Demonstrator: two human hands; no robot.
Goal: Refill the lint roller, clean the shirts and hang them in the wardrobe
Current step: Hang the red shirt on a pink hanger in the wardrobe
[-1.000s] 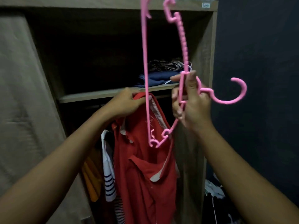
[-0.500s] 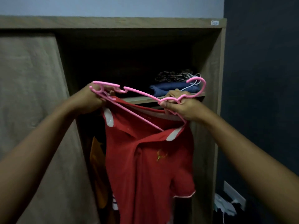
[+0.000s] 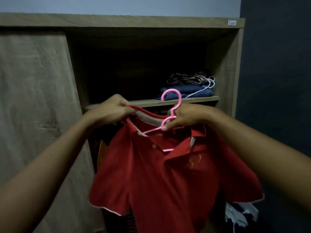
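The door [image 3: 33,98] closes off the left of the frame. To its right the wardrobe [image 3: 117,22] stands open. Above the shelf [image 3: 193,100], at centre frame, the dark bay is free on its left half; folded clothes [image 3: 186,93] fill its right end. Below the shelf, the shirt [image 3: 159,182] covers nearly the whole opening. The left hand [image 3: 111,113] grips its collar and the right hand [image 3: 185,116] its hanger [image 3: 179,98]. An orange garment [image 3: 101,152] hangs just behind the shirt's left edge. The side panel [image 3: 223,73] and the dark wall [image 3: 277,81] bound the right of the frame. A heap [image 3: 240,214] lies at lower right.

Bedroom: wardrobe [image 3: 223,68] with folded clothes [image 3: 186,89]
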